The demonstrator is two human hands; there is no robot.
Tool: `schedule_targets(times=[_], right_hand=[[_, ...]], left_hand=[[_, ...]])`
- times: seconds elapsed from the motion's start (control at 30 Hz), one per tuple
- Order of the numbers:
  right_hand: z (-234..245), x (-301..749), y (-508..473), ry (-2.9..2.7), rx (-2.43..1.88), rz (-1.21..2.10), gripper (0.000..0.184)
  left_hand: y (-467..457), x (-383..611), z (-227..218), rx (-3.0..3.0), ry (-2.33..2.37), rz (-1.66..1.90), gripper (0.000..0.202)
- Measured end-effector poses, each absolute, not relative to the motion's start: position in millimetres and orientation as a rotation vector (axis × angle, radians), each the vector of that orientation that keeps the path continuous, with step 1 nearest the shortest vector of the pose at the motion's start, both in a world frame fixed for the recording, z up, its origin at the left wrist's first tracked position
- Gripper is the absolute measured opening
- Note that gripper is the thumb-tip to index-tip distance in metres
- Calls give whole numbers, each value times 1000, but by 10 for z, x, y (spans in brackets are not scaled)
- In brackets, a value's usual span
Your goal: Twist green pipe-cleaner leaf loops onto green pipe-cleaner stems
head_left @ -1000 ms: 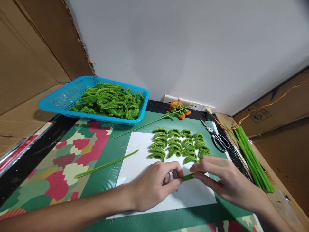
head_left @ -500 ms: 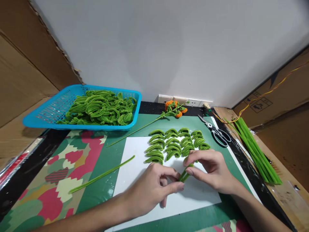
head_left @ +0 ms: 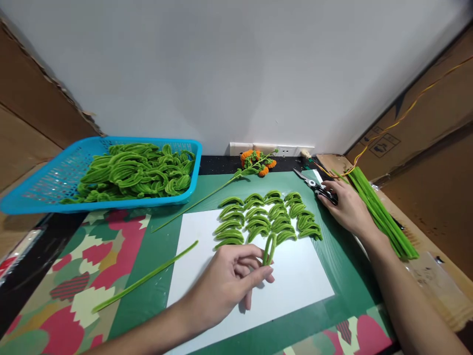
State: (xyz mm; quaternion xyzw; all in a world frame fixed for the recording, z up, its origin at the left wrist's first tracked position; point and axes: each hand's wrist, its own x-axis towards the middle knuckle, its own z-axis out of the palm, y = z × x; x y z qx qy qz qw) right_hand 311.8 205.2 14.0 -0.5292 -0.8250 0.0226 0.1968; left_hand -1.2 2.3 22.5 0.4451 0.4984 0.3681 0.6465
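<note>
Between the thumb and fingers of my left hand point(head_left: 242, 273) a looped green pipe cleaner point(head_left: 269, 249) is pinched, its rounded end pointing up. My right hand point(head_left: 347, 204) is at the back right, its fingers curled over the black-and-white handles of a pair of scissors point(head_left: 312, 183). The scissors' blades point to the back left. Bent green pipe-cleaner leaves point(head_left: 257, 222) lie in rows on a white sheet point(head_left: 295, 276) beyond my left hand. A straight green pipe cleaner point(head_left: 148, 276) rests to the left.
A blue basket point(head_left: 197, 172) piled with green pipe-cleaner pieces point(head_left: 133, 170) stands at the back left. An orange flower point(head_left: 251, 157) on a long green stem lies near the wall sockets point(head_left: 286, 150). Right of my arm is a bundle of green stems point(head_left: 384, 217); a yellow wire point(head_left: 388, 125) runs above it.
My right hand has let go of the pipe cleaner and moved right and back onto the scissors. My left hand keeps the loop, now more upright. The view has shifted slightly.
</note>
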Motion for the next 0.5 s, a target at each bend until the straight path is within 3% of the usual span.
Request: schedule_targets(times=[0.2, 0.5], right_hand=[[72, 3230, 2052, -2338, -1542, 136, 50], [27, 3415, 2194, -2323, -1623, 176, 50]], left_hand=[[54, -22, 322, 1078, 1143, 853, 35], [43, -13, 244, 999, 1167, 890, 39]])
